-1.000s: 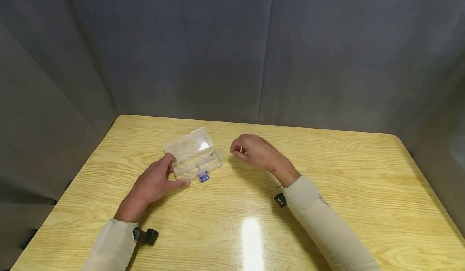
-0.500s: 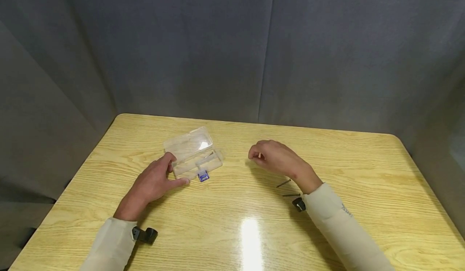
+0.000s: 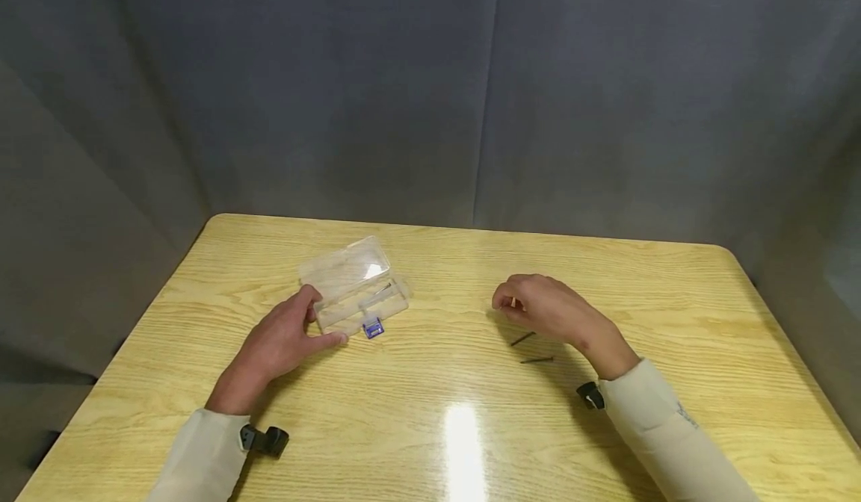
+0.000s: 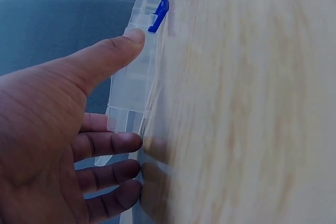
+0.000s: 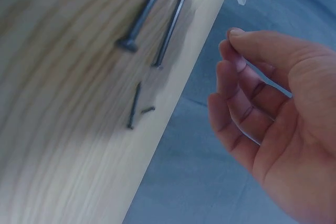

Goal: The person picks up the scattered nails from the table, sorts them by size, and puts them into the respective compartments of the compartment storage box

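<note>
A light wooden table [image 3: 673,382] stands against grey fabric walls [image 3: 430,91].

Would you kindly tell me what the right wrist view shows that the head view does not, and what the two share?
Only the right wrist view shows the right hand's palm side, fingers loosely curled and empty. Only the head view shows the left hand resting against the clear plastic box with its blue latch. Both show dark nails lying on the wooden table.

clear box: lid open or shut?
Open. The clear box has its lid folded back flat, compartments exposed, blue latch free at front.
</note>
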`<state>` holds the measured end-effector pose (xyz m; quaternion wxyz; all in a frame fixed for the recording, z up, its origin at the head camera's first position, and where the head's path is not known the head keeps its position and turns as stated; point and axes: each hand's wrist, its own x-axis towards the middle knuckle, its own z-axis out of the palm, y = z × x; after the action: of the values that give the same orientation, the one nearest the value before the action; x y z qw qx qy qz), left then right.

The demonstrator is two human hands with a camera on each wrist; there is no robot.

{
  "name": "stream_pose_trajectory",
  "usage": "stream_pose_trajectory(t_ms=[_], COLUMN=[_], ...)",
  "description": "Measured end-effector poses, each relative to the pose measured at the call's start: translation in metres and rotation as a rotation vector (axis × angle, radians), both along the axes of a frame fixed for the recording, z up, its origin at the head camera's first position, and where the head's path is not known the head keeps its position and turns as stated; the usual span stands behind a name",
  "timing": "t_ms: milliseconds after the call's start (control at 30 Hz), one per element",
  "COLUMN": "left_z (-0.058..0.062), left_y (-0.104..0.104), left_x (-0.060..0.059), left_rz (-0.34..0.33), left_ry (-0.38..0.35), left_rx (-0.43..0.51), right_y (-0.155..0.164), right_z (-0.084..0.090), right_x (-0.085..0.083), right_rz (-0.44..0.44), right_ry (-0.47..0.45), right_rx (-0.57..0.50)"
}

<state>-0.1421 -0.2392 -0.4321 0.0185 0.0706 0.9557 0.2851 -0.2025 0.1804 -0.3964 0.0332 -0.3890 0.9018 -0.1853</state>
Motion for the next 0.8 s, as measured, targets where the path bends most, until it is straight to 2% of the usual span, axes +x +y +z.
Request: stream_pose_trajectory(t_ms=[367, 500, 800], left_z=[-0.001, 0.0, 0.0], left_y=[-0.001, -0.001, -0.001], left_x=[-0.001, 0.0, 0.0], left_rz=[-0.009, -0.01, -0.011], left_ry=[0.013, 0.016, 0.022], left_rx=[0.003, 0.003, 0.006], right_y=[0.022, 0.028, 0.036], right_z=[-0.006, -0.007, -0.011], right_x=[0.013, 0.017, 0.022], right_rz=[-0.03, -0.052, -0.042], right_ry=[0.043, 0.033, 0.009], right_rx=[0.024, 0.038, 0.05])
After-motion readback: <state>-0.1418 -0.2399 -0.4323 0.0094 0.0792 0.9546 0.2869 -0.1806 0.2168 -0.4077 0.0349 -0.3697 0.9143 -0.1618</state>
